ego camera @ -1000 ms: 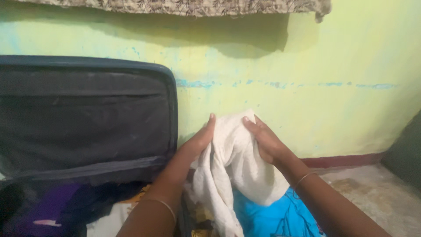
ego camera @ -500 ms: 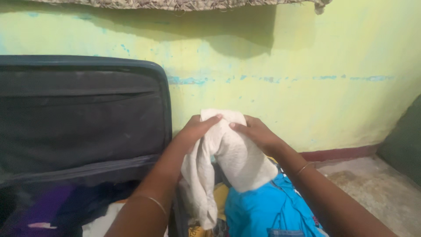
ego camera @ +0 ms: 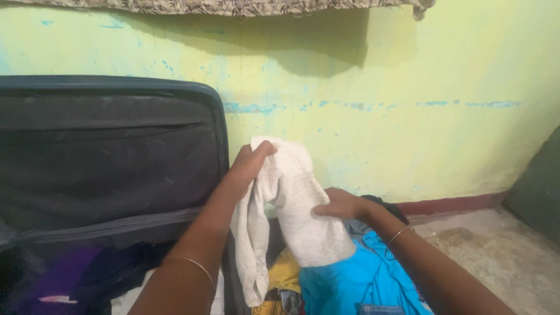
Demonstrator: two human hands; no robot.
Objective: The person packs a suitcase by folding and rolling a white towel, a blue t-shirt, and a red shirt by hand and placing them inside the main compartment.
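— Between your two hands, what hangs there?

— A white cloth [ego camera: 291, 216]. Your left hand [ego camera: 251, 165] is clenched on its top edge, lifting it in front of the yellow-green wall [ego camera: 379, 105]; the rest droops in folds toward your lap.

— And your right hand?

— Your right hand [ego camera: 341, 205] lies lower, fingers closed on the cloth's right side, about halfway down. A thin bangle [ego camera: 399, 233] sits on that wrist, and another is on your left forearm.

— What's around you?

— On your left an open suitcase [ego camera: 111, 175], its dark lid upright against the wall, with dark and purple clothes inside. Under the cloth lie a blue garment [ego camera: 361, 280] and a yellow one [ego camera: 286, 274]. A bare floor [ego camera: 501, 256] is on your right
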